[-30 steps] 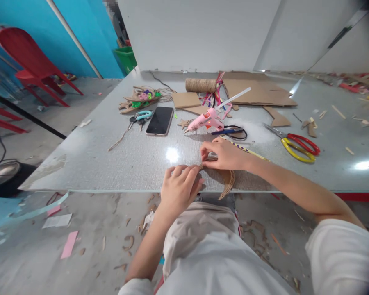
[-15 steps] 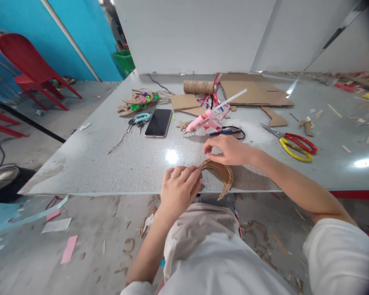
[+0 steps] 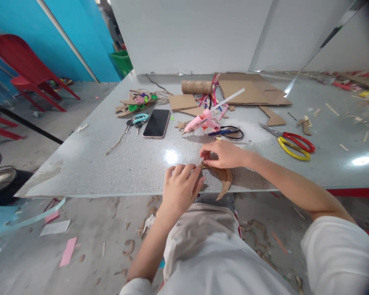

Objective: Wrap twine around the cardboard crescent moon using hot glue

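Note:
A curved cardboard crescent wrapped in twine (image 3: pixel 225 180) lies at the near edge of the grey table (image 3: pixel 89 155). My left hand (image 3: pixel 181 189) presses on its left end with fingers curled over it. My right hand (image 3: pixel 223 153) pinches the crescent's upper part just beyond, fingers closed on it. A pink glue gun (image 3: pixel 203 120) lies a little further back, behind my right hand.
Red and yellow scissors (image 3: pixel 292 142) lie to the right. A black phone (image 3: pixel 156 123), keys (image 3: pixel 137 120), a twine spool (image 3: pixel 197 87), cardboard sheets (image 3: pixel 252 92) and a decorated craft piece (image 3: pixel 135 101) sit further back. Scraps litter the floor; red chairs (image 3: pixel 24 67) stand at the left.
My right hand lifted off the crescent towards the back half a second ago, then came back down onto its upper part. My left hand stayed on the left end.

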{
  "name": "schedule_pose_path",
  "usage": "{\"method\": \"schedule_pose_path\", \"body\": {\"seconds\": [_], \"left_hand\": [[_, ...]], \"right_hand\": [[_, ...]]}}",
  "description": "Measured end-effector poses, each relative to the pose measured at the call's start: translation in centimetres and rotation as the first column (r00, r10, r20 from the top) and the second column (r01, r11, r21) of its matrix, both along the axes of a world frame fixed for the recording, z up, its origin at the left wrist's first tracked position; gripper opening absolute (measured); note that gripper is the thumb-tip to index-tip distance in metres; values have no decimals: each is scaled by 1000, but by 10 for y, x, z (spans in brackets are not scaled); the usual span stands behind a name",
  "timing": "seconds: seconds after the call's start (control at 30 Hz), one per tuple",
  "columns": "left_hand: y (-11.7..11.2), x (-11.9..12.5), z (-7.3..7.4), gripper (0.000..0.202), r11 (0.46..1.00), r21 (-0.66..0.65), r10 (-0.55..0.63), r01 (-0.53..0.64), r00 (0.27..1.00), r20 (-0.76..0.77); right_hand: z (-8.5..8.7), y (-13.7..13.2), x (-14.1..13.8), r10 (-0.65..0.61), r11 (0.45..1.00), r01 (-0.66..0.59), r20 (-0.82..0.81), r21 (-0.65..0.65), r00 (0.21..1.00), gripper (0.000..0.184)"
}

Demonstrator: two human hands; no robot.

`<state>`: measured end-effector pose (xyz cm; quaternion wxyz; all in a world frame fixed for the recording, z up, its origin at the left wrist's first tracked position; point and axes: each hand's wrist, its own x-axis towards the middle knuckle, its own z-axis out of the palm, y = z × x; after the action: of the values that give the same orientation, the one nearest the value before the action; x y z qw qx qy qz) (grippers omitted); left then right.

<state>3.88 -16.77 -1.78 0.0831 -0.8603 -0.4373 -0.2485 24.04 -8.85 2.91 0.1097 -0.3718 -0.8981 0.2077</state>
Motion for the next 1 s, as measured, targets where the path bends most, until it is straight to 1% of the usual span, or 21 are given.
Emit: {"method": "schedule_pose_path", "body": {"seconds": [0.17, 0.27, 0.33, 0.4, 0.47, 0.5, 0.57, 0.6, 0.63, 0.67, 0.7, 0.77, 0.83, 0.87, 0.93, 0.97, 1.0], "left_hand": [[0, 5, 2, 26, 999, -9, 34, -34, 999, -18], [3, 7, 5, 23, 999, -47, 22, -22, 1000, -4], [8, 9, 7, 17, 996, -88, 17, -17, 1000, 4], [13, 11, 9, 11, 991, -132, 19, -18, 1000, 6], [18, 13, 9, 6, 985, -173, 26, -24, 1000, 8], [20, 14, 9, 4, 982, -188, 34, -31, 999, 12], [22, 14, 9, 3, 977, -206, 57, -49, 998, 32], [22, 13, 9, 5, 975, -212, 70, -59, 996, 45], [23, 11, 8, 7, 973, -219, 82, -68, 995, 58], [22, 8, 8, 10, 971, -228, 93, -75, 993, 70], [22, 5, 8, 13, 968, -239, 102, -80, 992, 81], [21, -4, 8, 18, 962, -259, 120, -90, 988, 101], [20, -13, 8, 22, 955, -279, 134, -96, 983, 122], [19, -17, 7, 23, 952, -292, 138, -92, 980, 141], [18, -24, 4, 24, 951, -305, 133, -54, 961, 244], [18, -26, 2, 23, 953, -303, 138, -34, 934, 331], [18, -28, 0, 19, 955, -297, 157, -25, 888, 432]], "right_hand": [[-6, 2, -4, 13, 1000, -13, 25, 11, 1000, 15], [2, 2, -1, 10, 999, -9, 14, -32, 1000, 18], [14, 4, 10, -10, 996, 1, -87, -94, 996, 21], [27, 7, 28, -83, 992, 58, -243, -108, 966, 24], [34, 12, 50, -192, 981, 189, -353, -45, 916, 24], [35, 16, 60, -250, 963, 270, -365, 4, 897, 23], [30, 24, 75, -365, 896, 424, -326, 132, 872, 22], [25, 30, 80, -412, 861, 471, -281, 190, 867, 22], [19, 36, 83, -444, 838, 493, -233, 234, 865, 23], [13, 42, 84, -457, 831, 492, -185, 261, 870, 24], [8, 50, 83, -449, 839, 472, -145, 271, 882, 29], [-1, 67, 76, -402, 872, 418, -113, 254, 909, 49], [-6, 85, 63, -342, 911, 361, -122, 200, 932, 66], [-7, 93, 55, -316, 931, 331, -118, 154, 942, 68], [-7, 107, 39, -307, 950, 310, -57, 39, 950, 63], [-6, 111, 32, -314, 949, 313, -12, -26, 949, 57], [-5, 114, 25, -319, 944, 319, 24, -87, 948, 50]]}}
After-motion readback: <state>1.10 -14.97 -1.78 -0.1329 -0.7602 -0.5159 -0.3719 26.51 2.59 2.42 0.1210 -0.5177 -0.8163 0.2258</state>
